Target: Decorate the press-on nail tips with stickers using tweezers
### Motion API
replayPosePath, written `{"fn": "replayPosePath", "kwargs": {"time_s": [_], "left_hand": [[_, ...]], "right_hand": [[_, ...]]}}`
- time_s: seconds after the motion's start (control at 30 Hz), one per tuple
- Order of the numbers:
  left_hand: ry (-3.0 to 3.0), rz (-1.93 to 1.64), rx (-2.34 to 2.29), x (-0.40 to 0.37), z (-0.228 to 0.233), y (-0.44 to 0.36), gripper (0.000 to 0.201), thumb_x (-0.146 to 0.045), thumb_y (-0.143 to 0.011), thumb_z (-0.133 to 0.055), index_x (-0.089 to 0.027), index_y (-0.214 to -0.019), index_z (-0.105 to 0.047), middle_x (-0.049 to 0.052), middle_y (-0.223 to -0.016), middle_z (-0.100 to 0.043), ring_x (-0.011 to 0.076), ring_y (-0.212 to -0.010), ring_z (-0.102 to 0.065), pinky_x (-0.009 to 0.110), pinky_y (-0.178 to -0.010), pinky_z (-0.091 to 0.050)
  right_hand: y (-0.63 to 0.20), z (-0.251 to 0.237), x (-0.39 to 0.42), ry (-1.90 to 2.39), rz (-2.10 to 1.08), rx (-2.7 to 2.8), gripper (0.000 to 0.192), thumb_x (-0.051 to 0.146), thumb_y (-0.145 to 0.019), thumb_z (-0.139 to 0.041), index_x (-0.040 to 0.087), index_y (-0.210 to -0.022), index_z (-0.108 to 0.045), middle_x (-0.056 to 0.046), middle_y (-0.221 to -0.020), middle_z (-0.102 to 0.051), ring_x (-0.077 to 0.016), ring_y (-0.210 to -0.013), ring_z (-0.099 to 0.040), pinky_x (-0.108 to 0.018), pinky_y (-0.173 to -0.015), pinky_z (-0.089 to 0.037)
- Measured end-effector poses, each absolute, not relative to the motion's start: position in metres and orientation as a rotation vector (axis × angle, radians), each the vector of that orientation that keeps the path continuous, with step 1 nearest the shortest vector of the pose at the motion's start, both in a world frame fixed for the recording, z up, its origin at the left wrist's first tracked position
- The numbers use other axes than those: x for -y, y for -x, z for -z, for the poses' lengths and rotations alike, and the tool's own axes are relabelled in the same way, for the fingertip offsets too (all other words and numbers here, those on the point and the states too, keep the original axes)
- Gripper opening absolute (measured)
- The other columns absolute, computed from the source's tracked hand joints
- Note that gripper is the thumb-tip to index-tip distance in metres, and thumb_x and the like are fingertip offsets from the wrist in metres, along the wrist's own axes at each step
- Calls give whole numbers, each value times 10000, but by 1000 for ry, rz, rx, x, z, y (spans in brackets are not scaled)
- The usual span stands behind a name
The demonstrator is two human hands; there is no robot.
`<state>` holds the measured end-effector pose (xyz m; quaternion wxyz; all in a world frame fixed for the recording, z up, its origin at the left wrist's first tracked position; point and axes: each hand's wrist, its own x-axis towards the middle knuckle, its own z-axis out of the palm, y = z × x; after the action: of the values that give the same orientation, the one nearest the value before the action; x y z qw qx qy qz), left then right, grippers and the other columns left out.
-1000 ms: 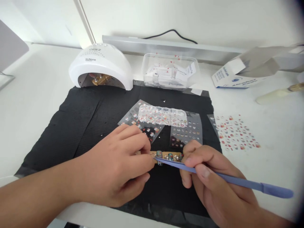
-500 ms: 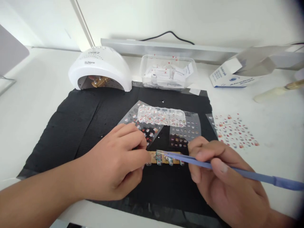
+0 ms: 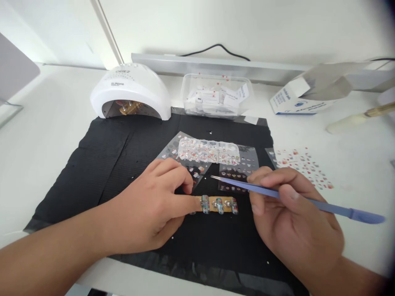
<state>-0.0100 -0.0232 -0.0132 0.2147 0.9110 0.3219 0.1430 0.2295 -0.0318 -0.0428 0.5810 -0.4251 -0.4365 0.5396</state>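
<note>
My left hand (image 3: 151, 205) is closed on the left end of a gold-coloured nail display stand (image 3: 210, 209). Several decorated false nails, among them a blue-green one (image 3: 219, 206), sit in a row along its visible part; my fingers hide the rest. In my right hand (image 3: 299, 213) is a pair of blue-purple tweezers (image 3: 262, 190), pinched between thumb and fingers. Their pale tips point left, above the stand and apart from it. Just beyond, a clear compartment box (image 3: 210, 151) of small charms lies across two sticker sheets.
A black mat (image 3: 105, 164) covers the white table. At the back stand a white nail lamp (image 3: 131, 88) with a gold strip inside, a clear tub (image 3: 216, 111) of packets and an opened carton (image 3: 298, 102). To the right lie a brush (image 3: 348, 123) and another sticker sheet (image 3: 304, 166).
The tweezers have risen off the false nails, and their tips are now farther from me, over the mat. My left hand keeps hold of the stand, its index finger lifted slightly away.
</note>
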Motion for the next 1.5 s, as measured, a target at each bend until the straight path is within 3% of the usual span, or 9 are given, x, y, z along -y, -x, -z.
{"fn": "replayPosePath", "kwargs": {"time_s": [0.3,0.7,0.87,1.03,1.23,1.37,1.5], "left_hand": [[-2421,-535,-887,26,8,11,318,1,-844,-510,-210,-1030,-656,63,-1063,-525,202,-975,-476,399,-882,-405],[-2418,-473,-961,27,13,8,296,-42,-854,-527,-244,-1003,-683,54,-1046,-551,225,-1001,-492,442,-898,-397],[-2520,-810,-965,27,5,15,278,-9,-816,-530,-175,-1026,-604,74,-1012,-558,228,-956,-526,442,-838,-435],[-2537,-915,-1122,16,5,21,189,-20,-832,-539,-199,-885,-510,44,-924,-584,212,-912,-564,405,-811,-461],[-2346,-1029,-1460,-6,19,33,180,-157,-872,-555,-233,-885,-392,30,-970,-538,200,-942,-549,384,-864,-468],[-2327,-919,-1585,-18,25,37,161,-242,-837,-585,-206,-937,-463,37,-934,-550,225,-895,-547,404,-832,-477],[-2318,-813,-1616,-22,27,35,280,-314,-846,-572,-172,-1080,-511,80,-1076,-594,248,-1035,-562,410,-931,-475]], "right_hand": [[-232,41,31,933,-1285,986,148,330,-864,-654,247,-761,-721,-10,-668,-545,-144,-559,-490,-321,-544,-367],[-231,45,28,879,-1283,1023,166,349,-890,-623,264,-782,-715,8,-588,-478,-163,-550,-475,-333,-550,-357],[-231,47,26,859,-1245,996,154,340,-877,-628,260,-784,-721,16,-572,-477,-162,-554,-478,-329,-567,-364],[-229,48,21,858,-1224,1000,146,366,-849,-670,265,-765,-733,23,-547,-496,-162,-552,-488,-330,-588,-378],[-228,52,12,869,-1161,983,182,403,-878,-651,250,-813,-724,17,-552,-591,-153,-575,-530,-315,-612,-415],[-226,55,7,916,-1115,950,236,487,-817,-710,253,-787,-708,19,-576,-624,-151,-589,-559,-312,-613,-433],[-225,54,6,956,-1134,940,221,434,-745,-792,248,-771,-675,32,-581,-637,-141,-592,-568,-298,-610,-440]]}}
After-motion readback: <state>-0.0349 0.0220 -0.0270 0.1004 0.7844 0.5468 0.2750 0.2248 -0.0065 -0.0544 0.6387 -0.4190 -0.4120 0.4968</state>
